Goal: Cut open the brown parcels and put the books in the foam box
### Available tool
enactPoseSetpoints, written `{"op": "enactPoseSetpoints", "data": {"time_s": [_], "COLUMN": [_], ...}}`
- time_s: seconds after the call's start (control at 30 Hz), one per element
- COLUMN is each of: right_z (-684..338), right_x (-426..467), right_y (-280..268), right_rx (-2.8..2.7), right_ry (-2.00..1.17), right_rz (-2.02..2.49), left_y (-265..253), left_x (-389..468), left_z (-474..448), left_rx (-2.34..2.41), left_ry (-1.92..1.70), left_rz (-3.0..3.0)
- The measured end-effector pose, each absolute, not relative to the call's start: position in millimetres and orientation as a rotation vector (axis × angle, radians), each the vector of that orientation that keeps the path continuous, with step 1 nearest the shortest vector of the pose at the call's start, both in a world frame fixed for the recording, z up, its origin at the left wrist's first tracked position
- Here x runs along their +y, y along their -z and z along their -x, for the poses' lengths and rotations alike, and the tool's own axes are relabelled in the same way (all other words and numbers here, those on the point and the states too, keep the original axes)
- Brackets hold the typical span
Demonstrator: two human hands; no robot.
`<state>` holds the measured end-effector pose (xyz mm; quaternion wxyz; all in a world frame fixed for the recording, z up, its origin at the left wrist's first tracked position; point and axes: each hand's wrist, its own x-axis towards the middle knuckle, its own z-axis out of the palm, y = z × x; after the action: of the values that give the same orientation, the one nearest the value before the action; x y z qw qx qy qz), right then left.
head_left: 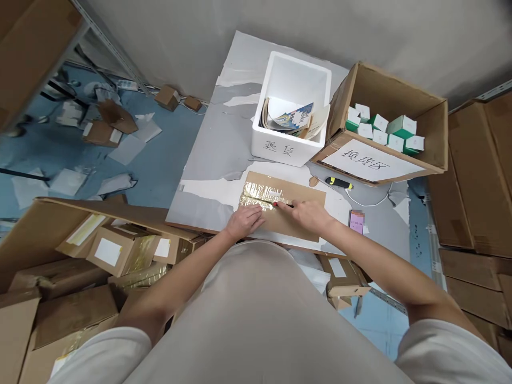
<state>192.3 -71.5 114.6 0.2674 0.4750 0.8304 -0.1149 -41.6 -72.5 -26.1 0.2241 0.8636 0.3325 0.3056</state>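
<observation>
Cardboard parcel (296, 226) lies flat at the near side of the tabletop (204, 144), right in front of me. I judge it light and fairly stiff, though the board may give if pressed hard in the middle; the glossy gold tape (256, 189) across its left part would be slick, so the plain board towards the right looks the better hold. My left hand (245, 220) rests unclenched on its near left edge, while my right hand (306, 213) grips a slim, red-tipped tool (276, 204) at the tape. As for writing, the white sheet (370, 160) on the large carton (434, 138) at far right reads 换货区; the foam box (294, 156) left of it carries two handwritten characters, seemingly 退货. Booklets (298, 117) inside bear print too small to read, and figures on the pink phone screen (357, 221) blur.
</observation>
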Motion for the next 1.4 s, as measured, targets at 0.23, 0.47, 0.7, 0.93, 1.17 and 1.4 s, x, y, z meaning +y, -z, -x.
{"op": "enactPoseSetpoints", "data": {"time_s": [0.23, 0.47, 0.7, 0.93, 1.17, 1.4], "right_z": [-308, -379, -336, -331, -334, -322], "right_x": [-128, -200, -225, -218, -222, -212], "right_y": [-125, -119, -60, -45, -47, -46], "right_rx": [2.089, 2.172, 1.689, 1.473, 1.309, 1.332], "right_ry": [0.258, 0.547, 1.58, 1.924, 2.038, 2.067], "right_rz": [-1.532, -2.041, -2.768, -2.824, -2.929, -2.835], "left_y": [23, 13, -20, -19, -18, -26], "left_x": [-72, -72, -66, -56, -64, -63], "left_z": [39, 41, 12, -7, -5, -7], "left_rx": [1.012, 1.048, 1.031, 1.129, 1.149, 1.208], "left_ry": [-0.8, -0.718, -0.479, -0.24, -0.255, -0.026], "left_rz": [-2.361, -2.336, -2.599, -2.598, -2.562, -2.606]}}
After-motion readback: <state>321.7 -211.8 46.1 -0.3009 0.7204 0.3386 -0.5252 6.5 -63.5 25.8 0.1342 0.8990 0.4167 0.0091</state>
